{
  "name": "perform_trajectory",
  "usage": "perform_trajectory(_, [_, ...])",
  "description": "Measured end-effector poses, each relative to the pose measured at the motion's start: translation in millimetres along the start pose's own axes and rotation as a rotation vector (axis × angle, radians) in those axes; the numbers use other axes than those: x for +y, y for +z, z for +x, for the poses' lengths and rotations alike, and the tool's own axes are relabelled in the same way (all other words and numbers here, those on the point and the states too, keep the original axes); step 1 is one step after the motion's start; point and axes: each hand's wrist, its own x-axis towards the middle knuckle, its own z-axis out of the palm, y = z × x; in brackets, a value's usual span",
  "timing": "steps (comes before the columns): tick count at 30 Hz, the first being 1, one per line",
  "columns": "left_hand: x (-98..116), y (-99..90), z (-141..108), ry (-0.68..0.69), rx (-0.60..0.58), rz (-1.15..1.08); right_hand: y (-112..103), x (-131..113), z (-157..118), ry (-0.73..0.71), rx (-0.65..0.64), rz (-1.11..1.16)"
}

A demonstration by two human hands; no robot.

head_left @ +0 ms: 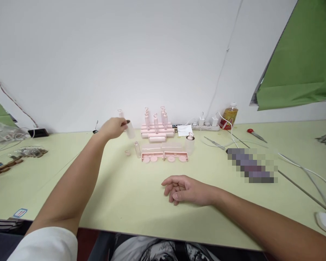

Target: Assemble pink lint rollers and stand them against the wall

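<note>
My left hand (114, 127) is pinched on the rim of a whitish, dark-lined cylindrical cup (130, 130), which looks tilted at the back left of the table. Behind that hand stands a pale pink tube (121, 113) with a loop on top. My right hand (188, 190) hovers or rests over the table front with loosely bent fingers, holding nothing. Between the hands lie a small pink cap (127, 153), a clear tube (137, 149) standing upright, and two pink open cases (153, 154) with round pink discs. A second cup (189, 145) holds pink looped pieces.
Several looped pink tubes (156, 124) stand among stacked pink cases (157, 138) near the wall. Toward the right are a power strip (206, 128), a drink bottle (229, 116), a red-handled screwdriver (256, 135), tweezers (214, 142) and cables. Brown pieces (2, 169) lie far left.
</note>
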Motion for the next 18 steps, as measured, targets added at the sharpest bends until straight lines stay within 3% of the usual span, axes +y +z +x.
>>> perform_trajectory(3, [22.6, -28.4, -22.0, 0.031, 0.173, -0.256, -0.1, 2.6, 3.4, -0.163, 0.153, -0.047])
perform_trajectory(5, [46.7, -30.2, -44.9, 0.157, 0.153, -0.491, -1.9, 1.6, 4.9, -0.316, 0.285, -0.053])
perform_trajectory(7, [72.8, -15.0, -68.3, 0.269, 0.009, -0.683, -4.2, -2.3, 4.4, -0.435, 0.339, -0.004])
perform_trajectory(10, [104.3, 27.9, -92.8, 0.426, -0.193, -0.802, -6.4, -9.9, 1.4, -0.475, 0.341, 0.031])
perform_trajectory(13, [117.1, 70.6, -98.2, 0.471, -0.24, -0.76, -7.5, -14.5, 0.4, -0.409, 0.462, -0.03])
perform_trajectory(18, [108.2, 111.6, -84.4, 0.232, -0.223, -0.092, -12.1, -15.3, 3.0, -0.341, 0.618, -0.058])
